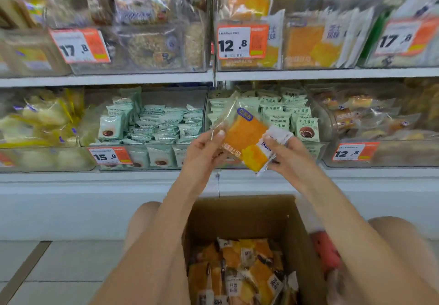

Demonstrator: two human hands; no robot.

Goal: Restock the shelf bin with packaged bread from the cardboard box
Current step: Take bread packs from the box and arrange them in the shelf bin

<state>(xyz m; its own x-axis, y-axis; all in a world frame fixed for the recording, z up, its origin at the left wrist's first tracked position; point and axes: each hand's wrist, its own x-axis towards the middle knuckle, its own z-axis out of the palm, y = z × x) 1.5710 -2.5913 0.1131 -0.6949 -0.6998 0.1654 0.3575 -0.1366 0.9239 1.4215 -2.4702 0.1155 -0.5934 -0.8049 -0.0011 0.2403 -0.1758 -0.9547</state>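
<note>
Both hands, left hand (204,146) and right hand (286,153), pinch one bread packet (247,139) above the cardboard box (240,216); the matching shelf bin (285,45) lies at twelve o'clock, and the slick wrapper may slip during the reach.

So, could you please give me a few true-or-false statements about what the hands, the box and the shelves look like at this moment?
1. Both hands hold one bread packet: the left hand at its left edge, the right hand at its right end. True.
2. The cardboard box is empty. False: orange bread packets lie inside it.
3. The price tag on the upper bin of matching orange packets reads 12.8. True.
4. The held packet already rests in a shelf bin. False: it is in the air, in front of the lower shelf's green packets.
5. The box stands on the upper shelf. False: it is low down, between the person's knees.
</note>
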